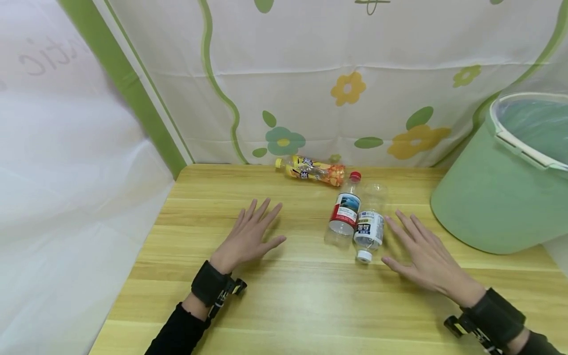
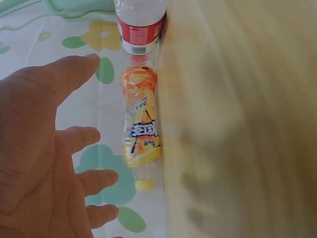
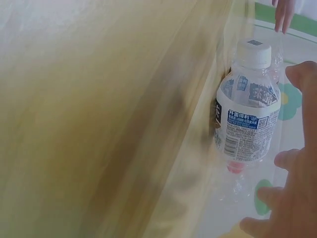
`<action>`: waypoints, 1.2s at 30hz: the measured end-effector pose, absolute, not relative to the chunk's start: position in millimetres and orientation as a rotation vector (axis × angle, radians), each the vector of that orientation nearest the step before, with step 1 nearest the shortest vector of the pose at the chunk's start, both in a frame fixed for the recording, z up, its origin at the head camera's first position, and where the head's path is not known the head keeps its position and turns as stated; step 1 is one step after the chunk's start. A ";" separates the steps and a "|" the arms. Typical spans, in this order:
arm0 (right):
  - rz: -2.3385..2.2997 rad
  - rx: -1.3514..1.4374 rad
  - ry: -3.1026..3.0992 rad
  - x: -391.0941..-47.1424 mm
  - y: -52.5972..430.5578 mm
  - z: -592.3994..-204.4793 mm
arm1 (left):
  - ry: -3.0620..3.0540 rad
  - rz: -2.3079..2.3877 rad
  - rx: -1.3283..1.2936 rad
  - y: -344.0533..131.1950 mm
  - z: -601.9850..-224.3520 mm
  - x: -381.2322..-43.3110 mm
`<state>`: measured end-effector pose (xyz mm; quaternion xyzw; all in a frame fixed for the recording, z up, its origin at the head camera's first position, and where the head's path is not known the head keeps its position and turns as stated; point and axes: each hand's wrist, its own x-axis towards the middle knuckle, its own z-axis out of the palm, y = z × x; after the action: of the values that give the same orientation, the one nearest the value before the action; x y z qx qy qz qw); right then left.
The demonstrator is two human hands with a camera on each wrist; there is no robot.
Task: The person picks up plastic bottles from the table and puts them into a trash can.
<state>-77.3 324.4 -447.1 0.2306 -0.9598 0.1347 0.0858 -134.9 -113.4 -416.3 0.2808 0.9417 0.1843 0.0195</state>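
Spreads left hand (image 1: 247, 240) at nine o'clock from one white-capped bottle (image 1: 370, 228), right hand (image 1: 427, 261) at four. Counts one red-capped bottle (image 1: 345, 211) and one yellow-capped bottle (image 1: 314, 170) toward ten, making three on one table (image 1: 301, 308), plus one bin (image 1: 488, 192) toward two.

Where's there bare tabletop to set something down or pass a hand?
The tabletop is bare in the near middle, this side of the white-capped bottle; left of the left hand; and between that hand and the red-capped bottle. Crowded: those two bottles lie side by side, the yellow-capped bottle behind, the right hand and green bin on their right.
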 end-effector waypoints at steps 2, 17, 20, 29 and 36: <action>0.402 0.688 -2.860 -77.0 324.3 -447.9 | 2.926 0.554 0.882 -110.0 -412.9 -142.0; 0.428 0.666 -2.884 -71.8 321.2 -445.3 | 2.983 0.452 1.062 -75.4 -400.3 -229.1; 0.426 0.661 -2.891 -70.7 319.8 -445.9 | 3.015 0.390 1.120 -67.0 -404.0 -249.2; 0.456 0.638 -2.907 -66.8 319.0 -445.0 | 3.120 0.249 1.294 -44.3 -414.3 -297.2; 0.467 0.638 -2.896 -67.3 320.1 -445.6 | 3.120 0.099 1.213 -34.4 -419.1 -311.6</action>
<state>-67.3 320.1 -445.6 0.2120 -0.9623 0.1551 0.0699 -311.6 -34.4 -419.1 0.3603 0.9266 0.0294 -0.1033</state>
